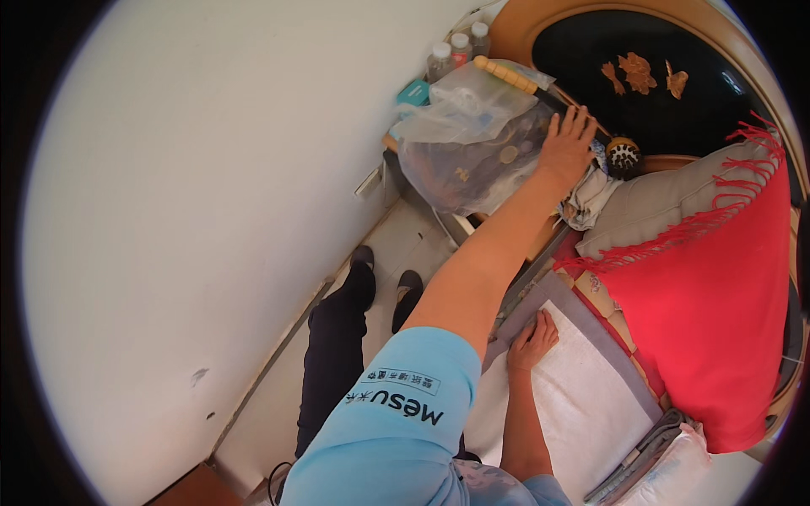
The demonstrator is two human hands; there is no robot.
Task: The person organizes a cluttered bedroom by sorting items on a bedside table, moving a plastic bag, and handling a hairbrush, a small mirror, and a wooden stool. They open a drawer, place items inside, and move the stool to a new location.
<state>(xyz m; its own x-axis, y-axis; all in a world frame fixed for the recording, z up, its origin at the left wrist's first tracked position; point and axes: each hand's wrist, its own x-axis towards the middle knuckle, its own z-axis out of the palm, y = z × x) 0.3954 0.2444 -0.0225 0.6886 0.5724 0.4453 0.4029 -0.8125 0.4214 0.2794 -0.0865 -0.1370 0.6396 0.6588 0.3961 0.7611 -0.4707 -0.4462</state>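
Note:
My left hand (567,147) is stretched far forward, palm down, over the edge of a clear plastic bag (471,180) with printed designs. Its fingertips lie at the dark shaft of a stick with a ridged wooden handle (508,74); whether they grip anything underneath is hidden. Just right of these fingers is a round brush-like head (624,157) with dark knobs, on a thin shaft. Crumpled patterned cloth (588,199) lies beside my wrist. My right hand (535,340) rests, fingers slightly bent, on a white pad with a grey border (588,373), holding nothing.
Several clear bottles with white caps (440,62) and a teal box (414,93) stand against the wall (190,190). A dark oval headboard panel (582,44) rises behind a grey pillow (677,190) and a red fringed cloth (702,303). Folded grey fabric (652,452) lies near the bed's lower edge.

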